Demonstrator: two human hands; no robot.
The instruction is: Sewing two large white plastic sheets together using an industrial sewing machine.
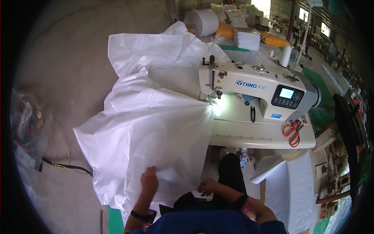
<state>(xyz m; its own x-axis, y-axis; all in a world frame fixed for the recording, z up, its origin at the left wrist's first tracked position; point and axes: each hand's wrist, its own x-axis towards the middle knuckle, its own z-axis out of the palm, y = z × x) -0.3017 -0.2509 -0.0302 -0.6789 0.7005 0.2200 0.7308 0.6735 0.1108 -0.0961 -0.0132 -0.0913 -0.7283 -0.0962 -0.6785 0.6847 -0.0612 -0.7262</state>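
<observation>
A large, glossy white sheet [156,113] drapes over the left of the sewing table and down toward my lap. It gathers to a point beneath the needle of a white sewing machine [249,84], where a lamp glows. My left hand [149,181] is closed on the sheet's lower middle, with folds around it. At the sheet's lower right edge, my right hand [207,187] has its fingers curled together on the border. The fingertips of both hands are partly hidden. A dark band circles each wrist.
Red-handled scissors [293,133] and small black thread snips [253,114] lie on the sewing table [233,128]. Behind the machine stand a thread cone [285,55], stacked white bundles [247,38] and a big white roll [201,22]. More white sheeting [290,187] hangs at lower right.
</observation>
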